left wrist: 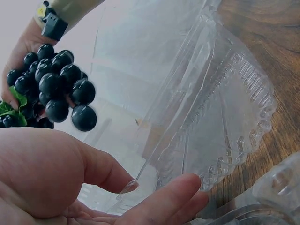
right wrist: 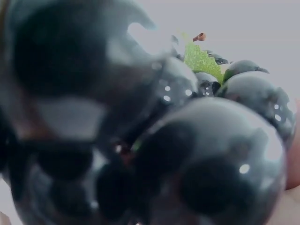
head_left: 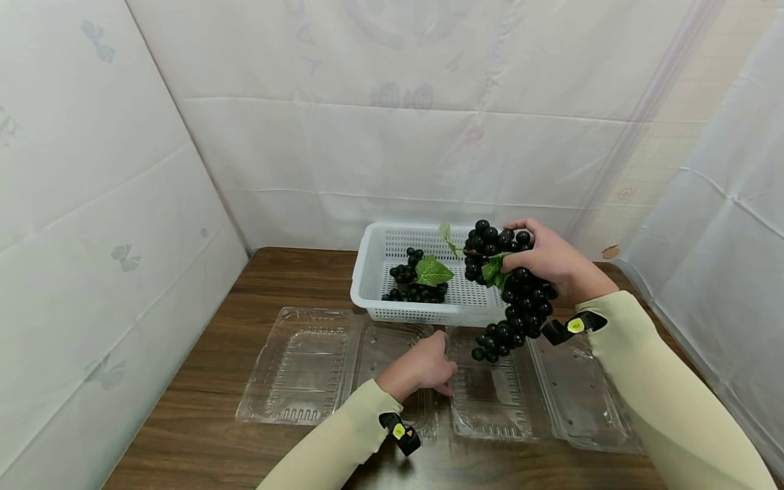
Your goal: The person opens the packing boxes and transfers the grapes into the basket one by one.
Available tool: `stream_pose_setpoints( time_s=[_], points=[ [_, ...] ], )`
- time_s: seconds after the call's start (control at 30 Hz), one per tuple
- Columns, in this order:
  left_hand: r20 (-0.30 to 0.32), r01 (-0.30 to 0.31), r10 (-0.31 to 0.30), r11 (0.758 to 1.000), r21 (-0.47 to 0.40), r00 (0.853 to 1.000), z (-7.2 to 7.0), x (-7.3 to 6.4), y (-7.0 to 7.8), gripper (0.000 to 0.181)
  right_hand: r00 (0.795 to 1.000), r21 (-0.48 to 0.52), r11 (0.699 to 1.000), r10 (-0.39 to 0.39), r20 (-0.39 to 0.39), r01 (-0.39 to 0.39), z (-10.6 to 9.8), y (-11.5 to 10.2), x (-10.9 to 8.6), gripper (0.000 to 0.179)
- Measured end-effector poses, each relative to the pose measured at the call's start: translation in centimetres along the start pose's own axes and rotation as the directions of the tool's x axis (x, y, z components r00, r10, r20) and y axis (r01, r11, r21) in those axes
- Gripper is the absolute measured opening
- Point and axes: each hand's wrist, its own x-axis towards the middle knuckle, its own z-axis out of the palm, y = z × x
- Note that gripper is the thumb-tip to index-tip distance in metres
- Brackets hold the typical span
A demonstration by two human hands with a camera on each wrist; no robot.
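Note:
My right hand (head_left: 545, 257) grips a bunch of dark grapes (head_left: 520, 306) with green leaves near its top. The bunch hangs over a clear plastic clamshell box (head_left: 493, 398) that lies opened out on the table. Dark grapes (right wrist: 211, 159) fill most of the right wrist view at close range. My left hand (head_left: 422, 364) is at the near-left rim of that box; in the left wrist view its thumb and fingers (left wrist: 164, 201) pinch the clear plastic edge. A second, smaller-looking grape bunch (head_left: 416, 292) with a leaf lies in the white basket (head_left: 361, 282).
Another opened clear clamshell box (head_left: 300, 367) lies to the left, its right half partly under my left forearm. The basket stands behind both boxes on the brown wooden table (head_left: 202, 415). White sheeting (head_left: 367, 156) hangs at the back and both sides.

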Motion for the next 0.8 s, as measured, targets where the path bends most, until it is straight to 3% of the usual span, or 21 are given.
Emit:
stream_pose_setpoints(
  time_s=[0.43,0.8],
  points=[
    [-0.007,-0.012,0.012,1.000,0.024,1.000,0.0,-0.1,0.1,0.068,0.998,0.110,0.993,0.050,-0.043,-0.045,-1.3,-2.0,2.7,0.085],
    [-0.023,0.011,-0.010,0.999,0.034,1.000,-0.4,-0.4,-0.1,0.067,0.981,0.238,0.970,0.100,-0.166,-0.058,-1.4,-2.2,5.8,0.086]
  ],
)
